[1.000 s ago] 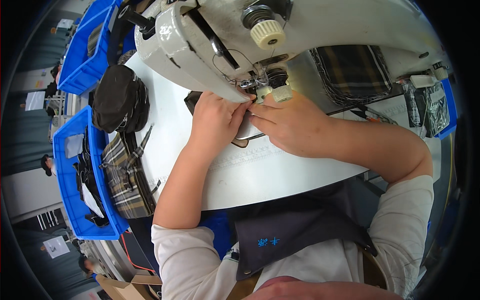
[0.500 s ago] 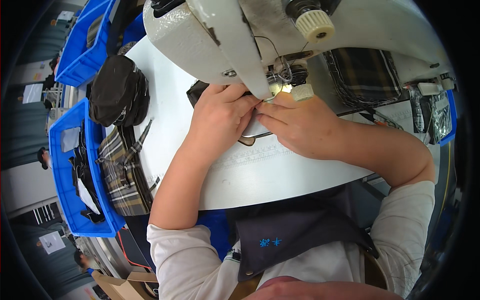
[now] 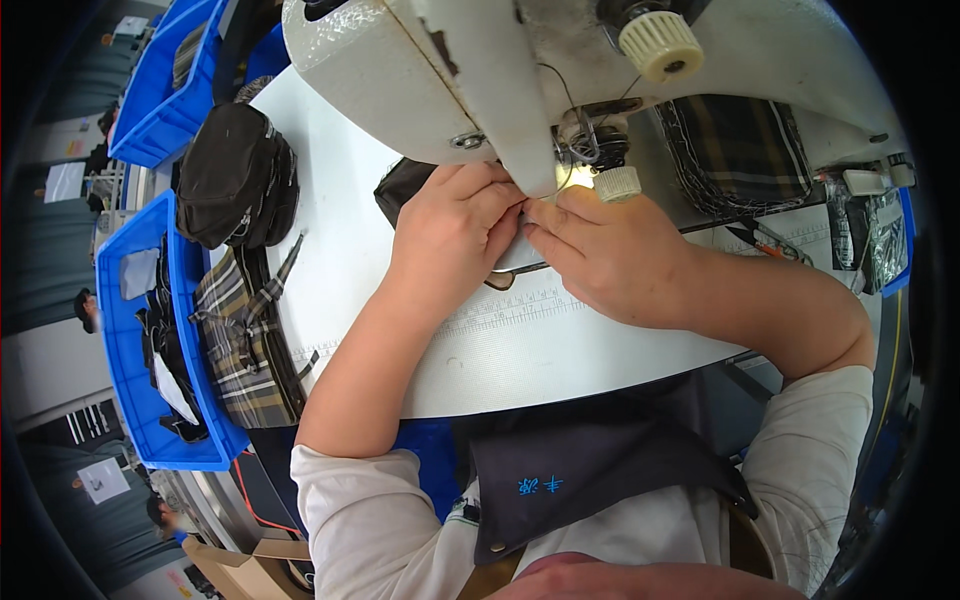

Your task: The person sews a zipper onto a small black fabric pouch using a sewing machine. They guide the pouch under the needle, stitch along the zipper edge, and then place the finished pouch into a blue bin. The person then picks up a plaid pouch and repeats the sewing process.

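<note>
Both my hands meet under the head of a white sewing machine (image 3: 420,70), beside its lit needle area. My left hand (image 3: 450,235) is closed, its thumb and fingers pinched on a dark fabric piece (image 3: 402,188) that sticks out to its left. My right hand (image 3: 620,262) is closed too, with fingertips pressed together close to the left ones. What lies between the right fingertips is hidden. Below the hands, a small tan-edged loop (image 3: 500,282) shows at the edge of the metal plate. The needle itself is hidden.
A dark pouch (image 3: 235,175) and plaid fabric (image 3: 240,340) lie left, beside blue bins (image 3: 120,400). Under the machine arm rests a plaid panel (image 3: 740,150) with stitched edges. Snips (image 3: 765,240) and clear-wrapped packets (image 3: 865,235) are at right. A ruler strip (image 3: 520,308) runs along the white table (image 3: 470,375).
The view has shifted slightly against the machine. My hands stay at the needle area, fingertips a little closer together, and more of the dark fabric piece shows left of my left hand.
</note>
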`<state>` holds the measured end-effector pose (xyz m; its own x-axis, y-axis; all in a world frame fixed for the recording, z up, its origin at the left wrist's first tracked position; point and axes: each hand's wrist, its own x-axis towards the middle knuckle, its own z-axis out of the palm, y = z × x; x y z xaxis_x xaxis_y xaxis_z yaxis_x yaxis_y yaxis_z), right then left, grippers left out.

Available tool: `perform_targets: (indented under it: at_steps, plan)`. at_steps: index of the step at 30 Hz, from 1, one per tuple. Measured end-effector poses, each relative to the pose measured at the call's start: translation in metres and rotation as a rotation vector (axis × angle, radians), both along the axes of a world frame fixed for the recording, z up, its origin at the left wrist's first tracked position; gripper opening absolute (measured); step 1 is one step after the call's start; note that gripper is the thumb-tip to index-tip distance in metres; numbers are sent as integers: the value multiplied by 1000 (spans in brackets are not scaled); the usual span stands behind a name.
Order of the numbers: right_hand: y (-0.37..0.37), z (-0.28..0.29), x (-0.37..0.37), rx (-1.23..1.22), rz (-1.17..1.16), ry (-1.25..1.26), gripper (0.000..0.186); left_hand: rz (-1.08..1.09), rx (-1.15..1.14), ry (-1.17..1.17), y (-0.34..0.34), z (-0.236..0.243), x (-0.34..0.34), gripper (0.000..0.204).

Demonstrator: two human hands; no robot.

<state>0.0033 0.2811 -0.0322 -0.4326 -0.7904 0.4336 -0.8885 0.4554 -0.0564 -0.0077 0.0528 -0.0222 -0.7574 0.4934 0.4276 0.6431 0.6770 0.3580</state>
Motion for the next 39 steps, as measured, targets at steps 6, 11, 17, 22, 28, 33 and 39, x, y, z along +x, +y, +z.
perform_targets:
  at_steps: [6,11,17,22,28,33,39]
  plan:
    - [1,3,-2,-10,34,-30,35,30,-20,-30,2,5,1,22]
    - [0,1,-2,-70,36,9,23,1,-31,-52,-1,4,-1,22]
    - [-1,1,-2,-74,40,7,21,-32,-49,-108,-4,9,-2,21]
    - [-2,1,-2,-80,36,-14,18,-39,-38,-89,-2,10,-1,21]
    - [-1,1,-3,-63,34,-33,22,23,-62,-69,4,8,4,22]
    - [-2,-1,-5,-70,12,-43,14,83,-76,-31,12,10,9,20]
    - [-1,-2,-6,-61,8,38,21,102,-44,-68,11,10,8,23]
